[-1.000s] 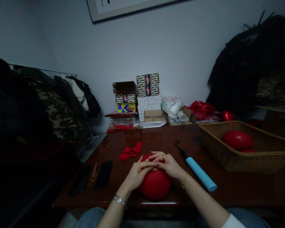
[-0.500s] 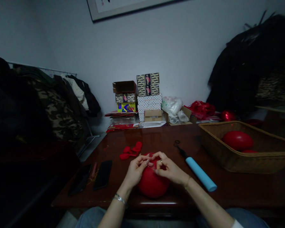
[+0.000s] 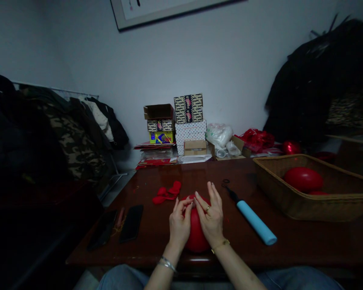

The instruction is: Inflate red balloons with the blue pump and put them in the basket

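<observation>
An inflated red balloon (image 3: 196, 235) rests on the table's near edge, partly covered by both my hands. My left hand (image 3: 180, 221) is closed in a pinch at the top of the balloon, where its neck would be; the neck itself is hidden behind the fingers. From the other side, my right hand (image 3: 211, 219) brings thumb and index tips together at the same spot, its other fingers stretched upward. Just beyond my left hand lie several flat red balloons (image 3: 167, 192). A light-blue hand pump (image 3: 256, 222) with a black nozzle end lies to the right.
A wicker basket (image 3: 314, 207) on the right holds red balloons (image 3: 303, 179). Two dark phones (image 3: 131, 223) lie at left, with a small reddish stick (image 3: 120, 217) between them. Stacked boxes (image 3: 189, 108) and plastic bags (image 3: 219, 135) stand along the table's far side.
My right hand has turned more upright, its outer fingers straightening from a curl. Both wrists have drawn closer together over the balloon. My left hand keeps its pinch.
</observation>
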{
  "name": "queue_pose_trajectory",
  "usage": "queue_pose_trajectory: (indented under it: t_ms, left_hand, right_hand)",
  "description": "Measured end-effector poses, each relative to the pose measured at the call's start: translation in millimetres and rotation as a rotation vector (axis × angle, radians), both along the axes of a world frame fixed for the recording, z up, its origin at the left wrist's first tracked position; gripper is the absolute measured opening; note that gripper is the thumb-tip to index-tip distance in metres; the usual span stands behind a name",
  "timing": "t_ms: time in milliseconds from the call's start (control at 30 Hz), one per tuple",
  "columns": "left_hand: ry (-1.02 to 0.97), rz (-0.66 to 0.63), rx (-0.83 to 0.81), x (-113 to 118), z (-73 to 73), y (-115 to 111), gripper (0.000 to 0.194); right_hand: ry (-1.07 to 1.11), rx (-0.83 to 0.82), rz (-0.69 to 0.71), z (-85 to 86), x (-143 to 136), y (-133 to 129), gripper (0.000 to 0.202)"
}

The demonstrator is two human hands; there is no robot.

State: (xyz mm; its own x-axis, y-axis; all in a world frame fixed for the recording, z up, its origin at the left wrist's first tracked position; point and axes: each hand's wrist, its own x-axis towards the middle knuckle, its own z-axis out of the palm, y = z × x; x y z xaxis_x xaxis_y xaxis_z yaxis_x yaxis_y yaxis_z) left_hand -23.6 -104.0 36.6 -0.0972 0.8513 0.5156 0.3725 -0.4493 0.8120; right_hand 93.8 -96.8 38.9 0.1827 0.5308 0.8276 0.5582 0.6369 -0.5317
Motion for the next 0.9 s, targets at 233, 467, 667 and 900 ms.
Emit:
queue_pose_trajectory:
  t_ms: [233, 467, 667, 900]
  left_hand:
    - [-0.131, -0.047, -0.077, -4, -0.9, -1, 0.020]
    - [-0.383, -0.206, -0.162, -6, 6.3, 4, 0.029]
    - [-0.176, -0.196, -0.099, -3, 9.3, -5, 0.022]
    - [-0.002, -0.002, 0.214, -13, 23.5, -18, 0.013]
  right_hand:
    - [0.112, -0.186, 0.087, -8.3, -1, 7, 0.039]
    - [-0.028, -0.363, 0.291, -10.4, 8, 8, 0.039]
    - [-0.148, -0.340, 0.312, -5.7, 4, 6, 0.022]
    - [-0.140, -0.317, 0.255, -4.3, -1, 2, 0.012]
